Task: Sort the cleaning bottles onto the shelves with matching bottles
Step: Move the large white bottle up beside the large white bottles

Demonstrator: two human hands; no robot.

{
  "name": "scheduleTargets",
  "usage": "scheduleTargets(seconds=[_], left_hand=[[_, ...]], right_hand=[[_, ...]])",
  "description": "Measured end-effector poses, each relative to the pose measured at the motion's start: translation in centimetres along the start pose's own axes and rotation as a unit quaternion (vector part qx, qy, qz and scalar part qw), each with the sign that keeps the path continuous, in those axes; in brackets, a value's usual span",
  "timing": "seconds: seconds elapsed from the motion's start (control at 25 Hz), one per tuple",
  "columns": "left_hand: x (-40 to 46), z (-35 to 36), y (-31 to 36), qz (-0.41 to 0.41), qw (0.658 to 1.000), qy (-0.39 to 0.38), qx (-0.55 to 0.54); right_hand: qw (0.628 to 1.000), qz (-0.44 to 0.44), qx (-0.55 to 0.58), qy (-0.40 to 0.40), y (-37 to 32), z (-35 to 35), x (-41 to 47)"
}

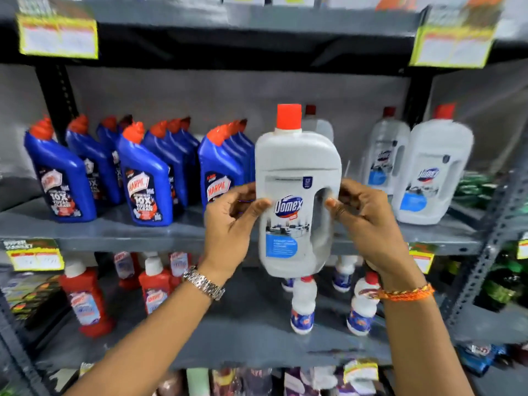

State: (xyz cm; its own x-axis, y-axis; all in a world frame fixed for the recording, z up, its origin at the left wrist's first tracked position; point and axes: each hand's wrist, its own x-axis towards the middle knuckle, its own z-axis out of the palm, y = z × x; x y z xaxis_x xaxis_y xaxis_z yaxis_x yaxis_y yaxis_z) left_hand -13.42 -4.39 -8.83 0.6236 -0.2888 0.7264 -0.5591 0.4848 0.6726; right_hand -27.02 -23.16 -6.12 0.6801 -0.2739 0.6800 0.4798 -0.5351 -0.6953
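Observation:
A white Domex bottle (297, 172) with a red cap is held upright in the air in front of the middle shelf (120, 228). My left hand (231, 221) grips its left side and my right hand (363, 218) grips its handle side. On the shelf to the right stand matching white Domex bottles (431, 172), one more behind the held bottle. Several blue Harpic bottles (145, 175) with red caps fill the left part of the same shelf.
The lower shelf (243, 335) carries red bottles (85, 301) at left and small white bottles (303, 304) at right. Yellow price tags (58, 38) hang from the shelf edges. Green packets (474, 190) lie on the neighbouring rack at right.

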Motion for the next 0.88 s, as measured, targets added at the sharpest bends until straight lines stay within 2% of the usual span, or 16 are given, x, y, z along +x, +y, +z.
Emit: scheduleTargets(seconds=[0.32,0.52,0.88], left_hand=[[8.9,6.9,-5.6,-0.068,0.997,0.027,0.029],[10.4,8.2,-8.7,-0.091,0.994,0.030,0.054],[11.5,8.6,-9.3,-0.111,0.992,-0.001,0.054]], right_hand=[[0.998,0.015,-0.025,0.057,4.7,-5.3,8.4],[0.997,0.040,-0.032,0.057,7.7,-6.2,10.1],[0.997,0.049,-0.026,0.048,9.7,-7.1,10.7]])
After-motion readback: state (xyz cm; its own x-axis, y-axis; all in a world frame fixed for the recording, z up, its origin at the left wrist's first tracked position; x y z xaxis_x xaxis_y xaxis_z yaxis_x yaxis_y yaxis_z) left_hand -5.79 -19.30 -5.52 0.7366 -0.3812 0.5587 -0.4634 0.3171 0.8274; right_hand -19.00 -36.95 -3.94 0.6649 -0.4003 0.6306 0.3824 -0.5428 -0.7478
